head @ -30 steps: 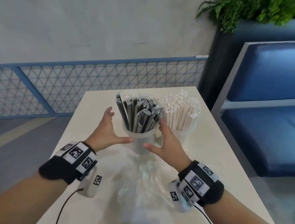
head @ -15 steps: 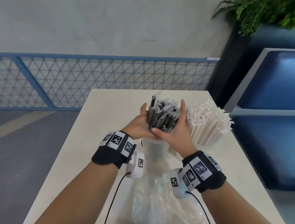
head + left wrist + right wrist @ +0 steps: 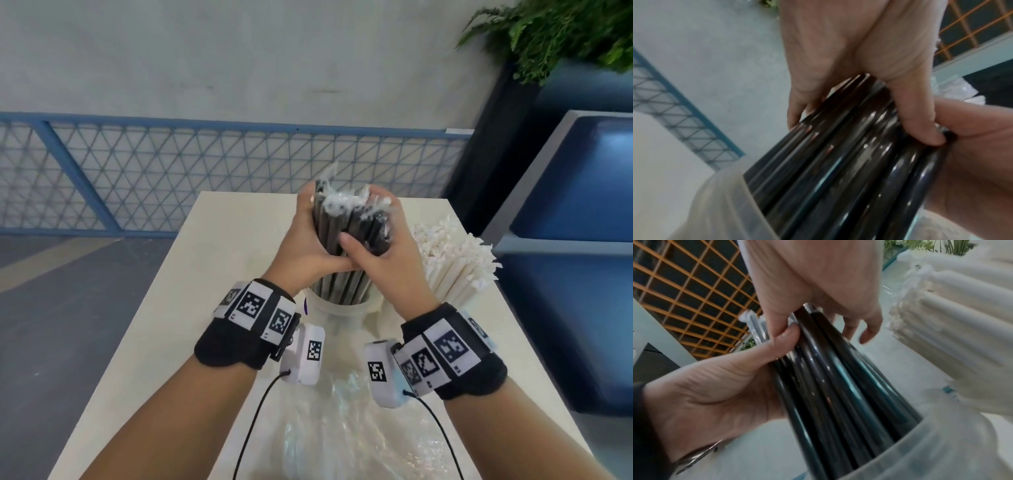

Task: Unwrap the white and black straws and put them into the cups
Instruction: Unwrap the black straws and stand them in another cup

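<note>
A bundle of black straws in clear wrappers stands upright in a translucent cup at mid-table. My left hand grips the bundle from the left and my right hand grips it from the right, thumbs toward me and touching. The wrist views show the black straws squeezed together above the cup rim, fanning wider toward the cup. White wrapped straws lean right in a second cup, which my right arm mostly hides.
Crumpled clear plastic wrap lies on the cream table in front of the cups. A blue mesh railing runs behind the table. A blue bench and a potted plant stand to the right.
My hands went from held open either side of the cup to wrapped round the black straws, pressing the loose spread into a tight bundle. The view has shifted left.
</note>
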Motion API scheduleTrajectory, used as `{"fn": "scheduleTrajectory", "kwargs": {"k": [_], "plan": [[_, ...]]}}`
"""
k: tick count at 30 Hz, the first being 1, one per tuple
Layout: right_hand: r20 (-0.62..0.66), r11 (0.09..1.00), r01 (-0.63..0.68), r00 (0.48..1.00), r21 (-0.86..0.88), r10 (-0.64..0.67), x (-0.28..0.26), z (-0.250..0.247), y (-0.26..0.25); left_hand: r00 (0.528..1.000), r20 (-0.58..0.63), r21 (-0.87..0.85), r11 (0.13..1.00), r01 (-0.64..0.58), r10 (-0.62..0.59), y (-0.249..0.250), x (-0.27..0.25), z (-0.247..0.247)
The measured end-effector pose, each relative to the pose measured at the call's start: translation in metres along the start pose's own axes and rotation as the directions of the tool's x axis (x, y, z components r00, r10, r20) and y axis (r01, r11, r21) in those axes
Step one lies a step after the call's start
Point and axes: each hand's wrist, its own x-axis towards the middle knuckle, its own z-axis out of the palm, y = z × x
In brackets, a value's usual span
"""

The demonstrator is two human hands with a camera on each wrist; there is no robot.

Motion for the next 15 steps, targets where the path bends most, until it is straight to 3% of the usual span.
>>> {"fn": "scheduleTrajectory", "kwargs": {"k": [1,3,5,6,8,10,12,15], "plan": [[0.01,0.999,0.019,1.0,-0.046,-0.018,0.0,0.0,0.0,0.999,-0.012,0.025,0.999,-0.034,0.034,0.004,-0.002,0.0],[0.004,0.988,0.042,0.999,-0.146,-0.042,-0.001,0.001,0.004,0.984,-0.044,0.299,0.942,-0.154,0.175,0.015,-0.008,-0.001],[-0.015,0.975,0.065,0.997,-0.211,-0.07,-0.005,0.003,0.007,0.939,0.031,0.593,0.75,-0.292,0.342,0.02,-0.011,-0.001],[-0.011,0.965,0.069,0.997,-0.251,-0.074,-0.006,0.005,0.01,0.93,0.106,0.694,0.644,-0.322,0.351,0.022,-0.011,-0.001],[0.07,0.926,0.024,0.998,-0.377,0.002,-0.008,0.008,0.019,0.957,0.232,0.825,0.485,-0.29,0.176,0.01,-0.007,-0.001],[0.186,0.861,-0.005,0.976,-0.509,0.116,-0.011,0.013,0.029,0.968,0.245,0.889,0.413,-0.2,-0.059,-0.009,-0.007,0.0],[0.205,0.86,-0.013,0.969,-0.51,0.137,-0.014,0.014,0.034,0.958,0.262,0.865,0.468,-0.182,-0.112,-0.019,-0.008,-0.002],[0.092,0.941,-0.011,0.995,-0.339,0.045,-0.02,0.009,0.029,0.952,0.303,0.675,0.715,-0.18,-0.047,-0.018,-0.008,-0.016]]}}
